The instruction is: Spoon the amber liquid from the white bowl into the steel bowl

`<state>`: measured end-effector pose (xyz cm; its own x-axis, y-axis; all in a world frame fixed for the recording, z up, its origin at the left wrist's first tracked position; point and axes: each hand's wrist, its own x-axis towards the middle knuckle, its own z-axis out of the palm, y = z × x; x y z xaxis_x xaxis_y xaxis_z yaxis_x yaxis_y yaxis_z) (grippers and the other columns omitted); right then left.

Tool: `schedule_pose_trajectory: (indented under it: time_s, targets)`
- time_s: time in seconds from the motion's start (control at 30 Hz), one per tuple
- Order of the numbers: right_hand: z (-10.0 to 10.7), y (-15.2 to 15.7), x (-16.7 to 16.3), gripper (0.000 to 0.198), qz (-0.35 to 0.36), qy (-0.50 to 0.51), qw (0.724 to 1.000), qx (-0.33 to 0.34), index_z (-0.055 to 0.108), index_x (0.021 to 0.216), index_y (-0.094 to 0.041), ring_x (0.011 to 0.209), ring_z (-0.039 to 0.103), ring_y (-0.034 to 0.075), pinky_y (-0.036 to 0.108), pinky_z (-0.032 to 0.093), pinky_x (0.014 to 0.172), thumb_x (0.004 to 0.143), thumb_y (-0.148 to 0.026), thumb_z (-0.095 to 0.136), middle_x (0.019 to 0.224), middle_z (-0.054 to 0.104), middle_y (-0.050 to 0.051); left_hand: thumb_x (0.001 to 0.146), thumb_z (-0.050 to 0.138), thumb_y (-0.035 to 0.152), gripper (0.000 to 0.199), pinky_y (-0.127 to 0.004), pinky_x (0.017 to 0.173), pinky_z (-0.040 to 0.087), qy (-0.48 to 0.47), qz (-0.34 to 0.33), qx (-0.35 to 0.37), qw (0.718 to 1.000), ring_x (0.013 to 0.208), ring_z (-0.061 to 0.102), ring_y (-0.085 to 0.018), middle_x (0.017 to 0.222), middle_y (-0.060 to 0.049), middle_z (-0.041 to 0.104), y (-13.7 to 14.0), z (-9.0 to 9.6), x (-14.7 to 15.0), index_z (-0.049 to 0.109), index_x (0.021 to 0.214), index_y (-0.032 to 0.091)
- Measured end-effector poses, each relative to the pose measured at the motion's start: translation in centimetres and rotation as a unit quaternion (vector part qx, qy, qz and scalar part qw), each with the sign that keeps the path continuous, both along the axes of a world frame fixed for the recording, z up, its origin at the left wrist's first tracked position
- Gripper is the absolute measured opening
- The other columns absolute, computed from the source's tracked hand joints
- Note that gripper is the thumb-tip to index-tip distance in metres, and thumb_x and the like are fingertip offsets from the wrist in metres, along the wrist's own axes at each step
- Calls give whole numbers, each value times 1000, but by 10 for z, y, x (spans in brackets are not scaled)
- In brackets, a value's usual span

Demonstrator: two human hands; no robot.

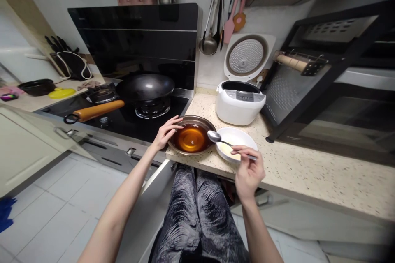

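A metal bowl (210,122) of clear amber-brown liquid stands at the counter's front edge beside the stove. My left hand (166,132) rests at its left rim, fingers stretched out and apart. In my right hand (250,172) is a metal spoon (214,136), its handle pinched between thumb and fingers. The spoon's head hovers between the two bowls, above the left side of a white bowl (251,141). Something pale yellow lies in that white bowl, partly hidden by the spoon and my fingers.
Behind the bowls stands a white rice cooker (240,107), lid raised. A black wok (148,86) sits on the stove, its wooden handle (98,111) reaching toward the front. A dark rack (286,90) rises at the right. Utensils, including a ladle (208,45), hang on the wall.
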<state>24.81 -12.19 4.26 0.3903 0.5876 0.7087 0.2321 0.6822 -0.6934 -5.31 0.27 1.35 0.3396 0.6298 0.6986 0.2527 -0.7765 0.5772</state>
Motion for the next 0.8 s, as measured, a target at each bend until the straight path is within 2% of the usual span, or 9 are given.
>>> schedule_pose_trajectory:
  time_s: [0.1, 0.27, 0.4, 0.8]
  targets:
    - [-14, 4, -26, 14, 51, -8, 998, -34, 61, 89, -22, 85, 68, 16, 33, 54, 81, 100, -28, 54, 92, 72, 3, 100, 51, 40, 36, -63, 122, 29, -2, 0, -16, 1000, 149, 40, -35, 146, -12, 60, 1, 0, -1, 75, 119, 21]
    - [-29, 14, -50, 19, 61, -5, 995, -77, 61, 88, -22, 87, 66, 16, 31, 52, 84, 102, -30, 50, 93, 71, 3, 99, 52, 41, 38, -61, 123, 28, -2, 0, -27, 1000, 150, 39, -34, 150, -12, 56, 2, 0, -1, 73, 123, 21]
    - [-34, 15, -55, 20, 54, 8, 995, -88, 61, 87, -22, 86, 65, 16, 31, 51, 83, 101, -31, 50, 93, 70, 3, 99, 51, 41, 38, -60, 124, 26, -1, 1, -36, 999, 152, 35, -34, 151, -12, 56, 2, -1, -1, 72, 125, 22]
    - [-37, 15, -61, 23, 63, 42, 991, -107, 61, 86, -21, 83, 64, 16, 31, 50, 80, 101, -35, 51, 91, 69, 3, 100, 49, 44, 42, -59, 123, 29, 2, 2, -35, 999, 148, 42, -34, 153, -13, 53, 2, -1, -2, 70, 128, 21]
